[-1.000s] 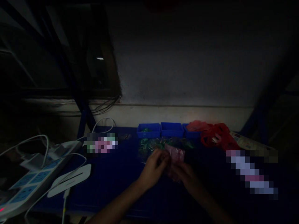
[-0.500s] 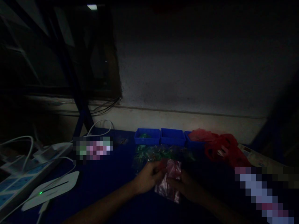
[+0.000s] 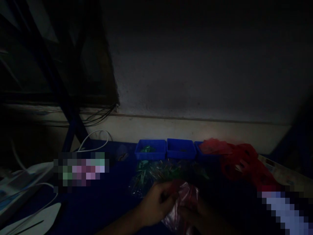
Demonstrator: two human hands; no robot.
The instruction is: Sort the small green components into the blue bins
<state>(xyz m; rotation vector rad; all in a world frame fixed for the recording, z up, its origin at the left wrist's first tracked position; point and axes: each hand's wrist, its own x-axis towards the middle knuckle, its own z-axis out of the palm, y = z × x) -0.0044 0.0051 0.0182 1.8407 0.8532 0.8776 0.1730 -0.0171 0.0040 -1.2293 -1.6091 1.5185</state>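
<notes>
A shiny pinkish plastic bag (image 3: 189, 195) is held between both hands low in the head view. My left hand (image 3: 156, 202) grips its upper left side, thumb and fingers pinched together. My right hand (image 3: 199, 213), dark and partly lost in shadow, has its fingers closed on the right side of the bag. What the bag holds, if anything, I cannot make out. Just beyond the hands lie several clear packets (image 3: 166, 169) with green and metallic pieces inside.
Along the back stand a blue bin (image 3: 150, 156) with green pieces, a second blue bin (image 3: 181, 156), and a third under red plastic bags (image 3: 215, 147). Red netting-like material (image 3: 246, 160) lies at right. A power strip (image 3: 14, 195) with cables and a white device (image 3: 36, 218) are at left.
The view has shifted, so the table's things sit lower and spread wider. Both hands still grip the pink bag, which now appears lower and nearer.
</notes>
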